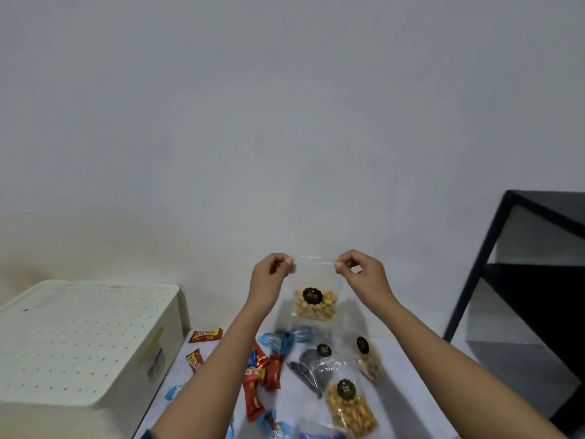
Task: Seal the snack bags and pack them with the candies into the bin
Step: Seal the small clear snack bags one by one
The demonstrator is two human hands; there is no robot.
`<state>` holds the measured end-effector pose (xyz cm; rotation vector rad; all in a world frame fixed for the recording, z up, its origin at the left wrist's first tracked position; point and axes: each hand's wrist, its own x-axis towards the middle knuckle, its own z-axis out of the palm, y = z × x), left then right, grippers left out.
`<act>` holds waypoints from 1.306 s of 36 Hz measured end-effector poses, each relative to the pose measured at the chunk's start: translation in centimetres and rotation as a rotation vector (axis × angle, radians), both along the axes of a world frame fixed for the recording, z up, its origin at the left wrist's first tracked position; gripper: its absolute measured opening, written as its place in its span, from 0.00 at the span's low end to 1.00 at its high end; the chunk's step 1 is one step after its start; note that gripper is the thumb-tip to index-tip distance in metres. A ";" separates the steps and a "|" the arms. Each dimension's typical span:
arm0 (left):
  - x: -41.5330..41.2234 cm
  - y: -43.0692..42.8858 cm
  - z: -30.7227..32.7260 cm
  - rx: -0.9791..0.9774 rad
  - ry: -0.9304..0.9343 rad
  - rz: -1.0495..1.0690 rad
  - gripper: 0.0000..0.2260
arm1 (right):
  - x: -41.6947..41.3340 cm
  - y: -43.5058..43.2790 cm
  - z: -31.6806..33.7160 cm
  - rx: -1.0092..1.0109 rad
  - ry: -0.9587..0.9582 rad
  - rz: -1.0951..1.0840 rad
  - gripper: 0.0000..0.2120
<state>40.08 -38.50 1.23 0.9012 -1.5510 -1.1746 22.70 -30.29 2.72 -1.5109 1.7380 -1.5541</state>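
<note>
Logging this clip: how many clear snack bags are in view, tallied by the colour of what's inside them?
Golden-yellow: 2, the raised bag and the nearest bag
Dark: 1, the dark bag
Pale beige: 1, the pale bag
Total: 4
A bluish item at the bottom edge is too cut off to tell.

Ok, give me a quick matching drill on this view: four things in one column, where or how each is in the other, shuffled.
1 white bin
2 black rack
3 dark snack bag
4 left hand

A lying on the table
B pinching a top corner of the raised snack bag
C far left
D far right

Pairs: 1-C, 2-D, 3-A, 4-B.
</note>
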 end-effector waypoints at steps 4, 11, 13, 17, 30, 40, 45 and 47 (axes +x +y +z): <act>-1.5 0.8 1.8 -0.101 -0.027 0.067 0.08 | -0.5 0.5 1.3 -0.023 -0.023 0.018 0.05; -2.8 1.4 3.0 -0.250 -0.140 0.051 0.06 | -0.8 0.9 2.5 0.081 0.030 0.038 0.06; -3.0 1.1 3.2 -0.238 -0.130 0.035 0.06 | -0.9 0.7 2.7 0.116 0.097 0.022 0.06; -3.7 0.9 3.5 -0.220 -0.074 0.003 0.06 | -1.3 0.6 3.6 0.104 0.221 -0.015 0.10; -3.9 0.8 2.8 -0.154 -0.084 -0.056 0.08 | -0.5 -0.4 4.0 0.255 0.412 -0.014 0.10; -3.2 0.5 3.1 -0.156 -0.120 -0.065 0.08 | 0.7 -0.9 4.0 0.224 0.240 0.020 0.08; -2.8 0.6 3.4 -0.168 -0.118 -0.089 0.07 | 1.1 -1.1 4.1 0.198 0.285 0.002 0.09; -2.8 0.6 3.6 -0.172 -0.118 -0.091 0.07 | 1.3 -1.2 4.3 0.178 0.312 -0.017 0.08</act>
